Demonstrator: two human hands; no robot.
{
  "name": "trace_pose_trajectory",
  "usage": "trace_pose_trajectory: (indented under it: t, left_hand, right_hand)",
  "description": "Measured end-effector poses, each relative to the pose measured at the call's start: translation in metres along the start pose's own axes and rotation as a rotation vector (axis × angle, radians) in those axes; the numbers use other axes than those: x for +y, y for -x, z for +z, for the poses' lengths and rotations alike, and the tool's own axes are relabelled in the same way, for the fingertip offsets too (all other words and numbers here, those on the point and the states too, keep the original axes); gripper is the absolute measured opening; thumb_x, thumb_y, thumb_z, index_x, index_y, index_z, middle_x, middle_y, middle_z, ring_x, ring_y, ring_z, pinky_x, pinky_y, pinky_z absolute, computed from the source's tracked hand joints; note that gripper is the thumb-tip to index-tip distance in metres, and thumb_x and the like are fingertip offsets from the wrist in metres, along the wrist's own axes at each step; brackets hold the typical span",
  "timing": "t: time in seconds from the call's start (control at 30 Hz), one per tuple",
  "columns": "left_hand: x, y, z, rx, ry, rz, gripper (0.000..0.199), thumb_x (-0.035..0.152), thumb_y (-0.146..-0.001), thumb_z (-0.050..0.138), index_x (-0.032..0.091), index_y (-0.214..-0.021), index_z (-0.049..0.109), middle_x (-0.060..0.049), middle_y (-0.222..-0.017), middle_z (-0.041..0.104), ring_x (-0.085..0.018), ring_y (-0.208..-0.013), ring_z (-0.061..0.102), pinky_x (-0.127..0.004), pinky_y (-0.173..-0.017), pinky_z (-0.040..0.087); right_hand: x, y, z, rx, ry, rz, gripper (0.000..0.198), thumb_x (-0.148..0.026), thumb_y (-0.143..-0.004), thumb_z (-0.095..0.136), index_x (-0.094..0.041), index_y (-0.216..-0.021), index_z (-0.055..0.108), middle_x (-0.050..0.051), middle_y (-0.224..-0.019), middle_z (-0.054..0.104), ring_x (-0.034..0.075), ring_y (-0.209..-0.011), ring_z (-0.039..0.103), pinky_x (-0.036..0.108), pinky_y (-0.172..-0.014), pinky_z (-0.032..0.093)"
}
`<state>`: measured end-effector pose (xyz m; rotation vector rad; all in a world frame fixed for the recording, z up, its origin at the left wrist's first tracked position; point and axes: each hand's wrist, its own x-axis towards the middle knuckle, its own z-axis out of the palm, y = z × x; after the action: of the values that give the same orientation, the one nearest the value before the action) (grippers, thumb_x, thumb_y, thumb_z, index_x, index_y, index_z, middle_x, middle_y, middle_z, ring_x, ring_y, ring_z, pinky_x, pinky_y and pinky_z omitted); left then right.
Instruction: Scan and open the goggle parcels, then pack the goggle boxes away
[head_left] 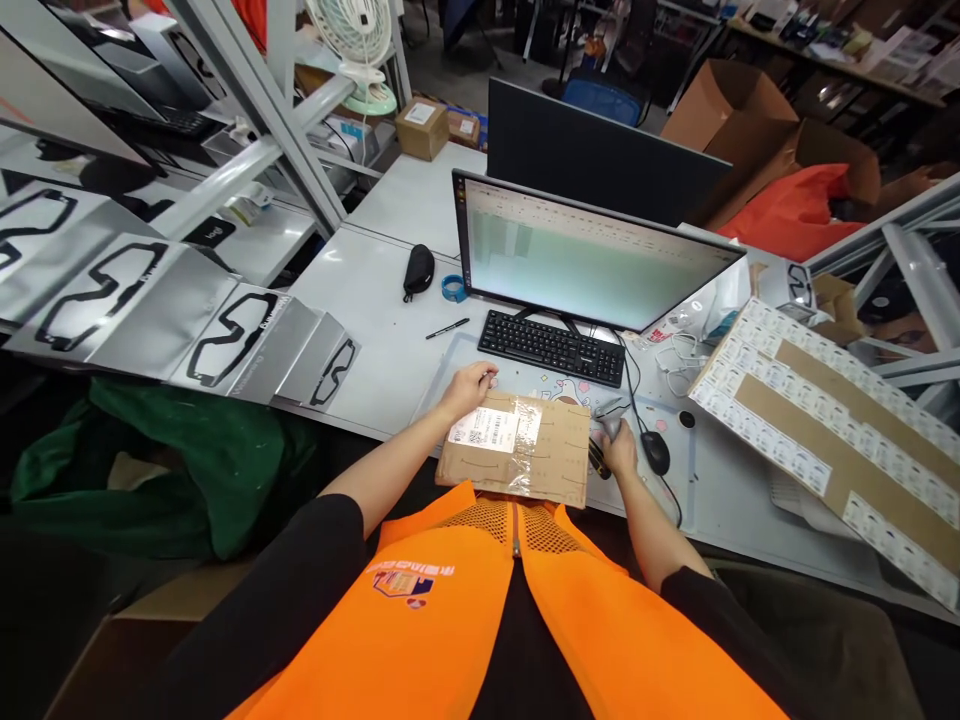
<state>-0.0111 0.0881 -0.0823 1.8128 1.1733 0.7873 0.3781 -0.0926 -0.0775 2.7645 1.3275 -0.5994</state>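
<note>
A flat brown cardboard box (555, 450) with a white shipping label (487, 430) and a strip of clear tape lies at the front edge of the desk, close against my orange vest. My left hand (466, 392) is closed at its far left corner, with the fingers curled over the edge. To the right of the box, my right hand (621, 452) is wrapped around a grey handheld barcode scanner (610, 426). A black and yellow tool (598, 459) lies between that hand and the box; its kind is unclear.
Beyond the box are a black keyboard (551, 347) and a monitor (592, 260). A mouse (655, 453) with its cable sits at right, near a label-covered cardboard sheet (832, 440). Silver boxes (232, 335) line the left. A pen (448, 328) and blue tape roll (453, 288) lie behind.
</note>
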Motion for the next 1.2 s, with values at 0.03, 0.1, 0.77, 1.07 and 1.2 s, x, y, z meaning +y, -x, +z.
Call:
trace_pose_trajectory:
  t: [0.03,0.1,0.77,1.07,1.2]
  left_hand:
    - [0.0,-0.001,0.0,0.006,-0.013,0.002,0.023,0.022,-0.102,0.053,0.018,-0.108,0.075,-0.011,-0.11,0.081,-0.025,-0.102,0.076,-0.037,-0.095,0.06]
    - [-0.001,-0.002,0.001,0.006,-0.039,0.001,0.024,0.022,-0.102,0.052,0.018,-0.108,0.075,-0.012,-0.113,0.081,-0.025,-0.104,0.076,-0.038,-0.097,0.059]
    - [0.001,-0.008,0.004,-0.023,-0.187,-0.108,0.027,0.025,-0.1,0.052,0.021,-0.112,0.077,-0.01,-0.107,0.082,-0.027,-0.101,0.076,-0.039,-0.095,0.06]
    - [0.008,-0.008,-0.001,0.01,-0.123,-0.08,0.022,0.021,-0.098,0.054,0.021,-0.106,0.075,-0.011,-0.109,0.081,-0.026,-0.103,0.075,-0.042,-0.098,0.06]
    - [0.002,0.012,-0.015,0.243,0.013,-0.233,0.024,0.028,-0.097,0.058,0.019,-0.115,0.071,-0.015,-0.124,0.077,-0.029,-0.12,0.071,-0.047,-0.111,0.056]
  right_hand:
    - [0.001,-0.001,0.003,-0.007,0.001,0.023,0.083,-0.042,-0.1,0.063,-0.007,-0.169,0.033,0.025,-0.153,0.061,0.034,-0.133,0.065,0.036,-0.105,0.052]
    - [0.001,-0.006,0.003,-0.052,0.01,0.075,0.084,-0.042,-0.099,0.065,-0.007,-0.169,0.034,0.025,-0.154,0.06,0.035,-0.134,0.065,0.038,-0.108,0.05]
    - [-0.128,-0.13,-0.031,-0.311,0.243,-0.136,0.07,-0.022,-0.101,0.056,-0.019,-0.17,0.046,0.012,-0.187,0.0,0.043,-0.171,-0.005,0.068,-0.136,0.008]
    - [-0.138,-0.069,-0.038,-0.154,-0.364,-0.116,0.054,-0.033,-0.105,0.044,-0.007,-0.148,0.064,0.02,-0.142,0.072,0.026,-0.132,0.068,0.039,-0.119,0.052]
    - [-0.093,0.004,-0.028,-0.208,-0.842,0.034,0.065,-0.062,-0.103,0.044,-0.016,-0.143,0.068,0.018,-0.139,0.074,0.031,-0.125,0.074,0.041,-0.099,0.064]
